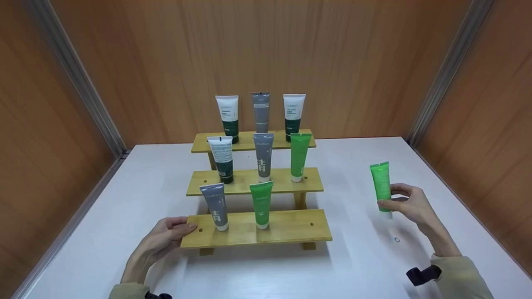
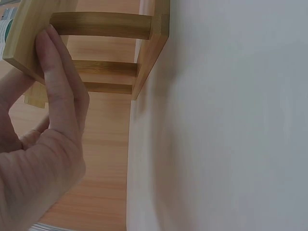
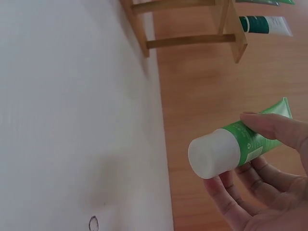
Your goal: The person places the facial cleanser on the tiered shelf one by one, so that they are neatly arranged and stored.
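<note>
My right hand [image 1: 411,204] pinches a bright green squeeze tube [image 1: 381,185] above the white table, right of the stand. In the right wrist view the tube's white cap [image 3: 211,154] points away from the palm. With thumb above and fingers beneath, my left hand [image 1: 163,238] grips the left end of the lowest shelf [image 1: 291,226] of a three-step wooden stand. On that shelf stand a grey tube [image 1: 215,205] at the left and a green tube [image 1: 262,204] in the middle; its right end is bare. In the left wrist view the fingers [image 2: 60,91] press the board's underside.
The middle shelf [image 1: 245,182] bears a white-and-dark-green tube [image 1: 221,158], a grey tube [image 1: 264,155] and a green tube [image 1: 299,155]. Two white-and-dark-green tubes flank a grey tube [image 1: 261,110] on the top shelf [image 1: 199,143]. Wood-grain walls [image 1: 257,50] enclose the white table [image 1: 357,257].
</note>
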`<move>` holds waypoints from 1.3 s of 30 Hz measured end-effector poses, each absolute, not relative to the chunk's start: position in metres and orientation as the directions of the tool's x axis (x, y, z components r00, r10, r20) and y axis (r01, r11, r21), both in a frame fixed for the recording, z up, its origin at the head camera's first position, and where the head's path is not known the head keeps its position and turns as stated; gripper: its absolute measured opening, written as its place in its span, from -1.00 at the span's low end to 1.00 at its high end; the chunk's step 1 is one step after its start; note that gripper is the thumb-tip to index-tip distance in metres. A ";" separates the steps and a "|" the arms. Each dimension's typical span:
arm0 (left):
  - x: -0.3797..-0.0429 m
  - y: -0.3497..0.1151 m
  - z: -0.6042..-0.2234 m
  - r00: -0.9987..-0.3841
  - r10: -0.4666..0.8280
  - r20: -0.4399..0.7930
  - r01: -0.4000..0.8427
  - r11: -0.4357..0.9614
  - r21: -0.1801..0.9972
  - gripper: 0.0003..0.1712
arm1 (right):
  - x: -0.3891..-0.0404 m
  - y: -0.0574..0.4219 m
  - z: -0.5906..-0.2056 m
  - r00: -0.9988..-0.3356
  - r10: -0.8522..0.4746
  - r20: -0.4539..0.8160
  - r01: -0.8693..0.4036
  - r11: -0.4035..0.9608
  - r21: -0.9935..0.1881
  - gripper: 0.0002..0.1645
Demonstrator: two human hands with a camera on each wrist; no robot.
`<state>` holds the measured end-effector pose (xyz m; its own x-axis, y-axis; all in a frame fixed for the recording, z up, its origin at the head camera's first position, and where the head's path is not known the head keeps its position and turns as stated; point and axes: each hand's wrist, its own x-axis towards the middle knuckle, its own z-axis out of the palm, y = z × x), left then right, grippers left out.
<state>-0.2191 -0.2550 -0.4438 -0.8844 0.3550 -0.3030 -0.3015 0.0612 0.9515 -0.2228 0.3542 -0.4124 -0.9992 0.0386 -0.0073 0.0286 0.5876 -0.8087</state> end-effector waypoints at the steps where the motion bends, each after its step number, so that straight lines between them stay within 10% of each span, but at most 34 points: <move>1: -0.219 -0.255 -0.444 -0.884 0.355 -0.304 -0.303 0.062 0.951 -0.22 | -0.222 0.351 -0.411 -0.999 0.038 -0.004 0.026 0.586 -0.810 -0.20; 39: -0.220 -0.253 -0.444 -0.891 0.334 -0.306 -0.288 0.104 0.952 -0.16 | -0.201 0.222 -0.395 -0.977 -0.081 0.200 -0.215 0.419 -0.882 -0.39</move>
